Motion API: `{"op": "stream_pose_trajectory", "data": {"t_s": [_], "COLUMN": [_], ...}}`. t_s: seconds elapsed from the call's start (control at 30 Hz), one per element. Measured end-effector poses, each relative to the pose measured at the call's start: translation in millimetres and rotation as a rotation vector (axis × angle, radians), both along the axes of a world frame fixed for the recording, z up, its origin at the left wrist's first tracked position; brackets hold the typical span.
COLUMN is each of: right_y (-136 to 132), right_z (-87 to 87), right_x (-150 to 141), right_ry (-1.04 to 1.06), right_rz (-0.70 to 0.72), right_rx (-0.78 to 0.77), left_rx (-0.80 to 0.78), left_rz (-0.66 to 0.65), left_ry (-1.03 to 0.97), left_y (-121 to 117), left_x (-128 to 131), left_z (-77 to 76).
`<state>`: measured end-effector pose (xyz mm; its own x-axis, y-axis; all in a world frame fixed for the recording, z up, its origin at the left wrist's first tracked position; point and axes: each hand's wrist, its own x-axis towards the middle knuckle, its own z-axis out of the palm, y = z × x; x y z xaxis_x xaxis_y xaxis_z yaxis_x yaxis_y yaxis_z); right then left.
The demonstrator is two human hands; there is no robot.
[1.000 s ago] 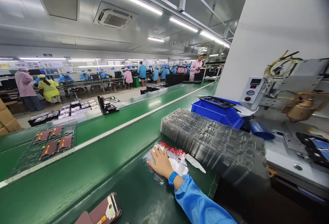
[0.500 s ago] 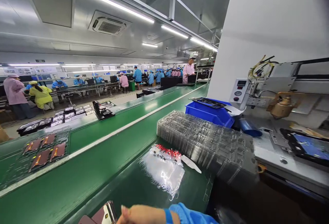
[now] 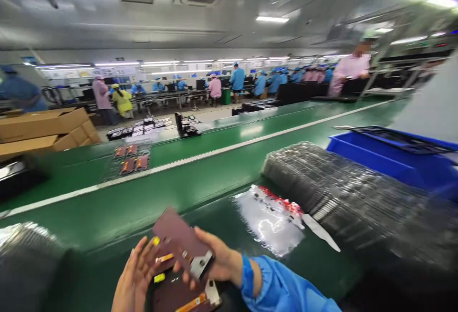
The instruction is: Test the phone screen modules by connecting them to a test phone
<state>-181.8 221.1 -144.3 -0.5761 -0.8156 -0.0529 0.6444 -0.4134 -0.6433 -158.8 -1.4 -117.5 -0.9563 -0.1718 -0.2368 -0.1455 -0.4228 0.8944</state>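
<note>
My right hand [image 3: 218,260], in a blue sleeve, grips a dark maroon flat panel [image 3: 179,243] with small yellow tabs and lifts one end of it. My left hand [image 3: 134,276] is at the bottom edge with its fingers spread, touching the panel's left side. A second maroon panel [image 3: 179,297] lies underneath on the green bench. A clear plastic bag with red-tipped bits [image 3: 272,216] lies just right of my hands. The picture is smeared by head motion.
A long stack of clear plastic trays [image 3: 358,197] lies to the right, with a blue bin [image 3: 379,159] behind it. A green conveyor belt [image 3: 161,183] carries a tray of maroon panels [image 3: 130,159]. Cardboard boxes [image 3: 46,128] sit at left. Several workers stand at far benches.
The view swung left and down. My right hand left the plastic bag, came back to the near edge and took up a maroon panel. My left hand has come into view.
</note>
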Motion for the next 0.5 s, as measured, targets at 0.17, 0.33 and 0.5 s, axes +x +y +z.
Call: {"op": "stream_pose_trajectory", "data": {"t_s": [0.17,0.33,0.5], "right_y": [28,34,51], "right_z": [33.2,16.2,-9.7], "right_x": [-11,-19,-38], "right_ry": [-0.041,0.015,-0.029], "right_rz": [-0.211,-0.174,-0.237], "right_rx": [-0.055,-0.123,-0.203], "left_rx": [-0.009,-0.210,-0.315], "left_rz": [0.258,0.409,0.431], "left_ry": [0.019,0.069,0.076], "left_y": [-25,-35,-44], "left_x": [-7,-10,-22], "left_z": [-19.2,-48.9,-57.3]}}
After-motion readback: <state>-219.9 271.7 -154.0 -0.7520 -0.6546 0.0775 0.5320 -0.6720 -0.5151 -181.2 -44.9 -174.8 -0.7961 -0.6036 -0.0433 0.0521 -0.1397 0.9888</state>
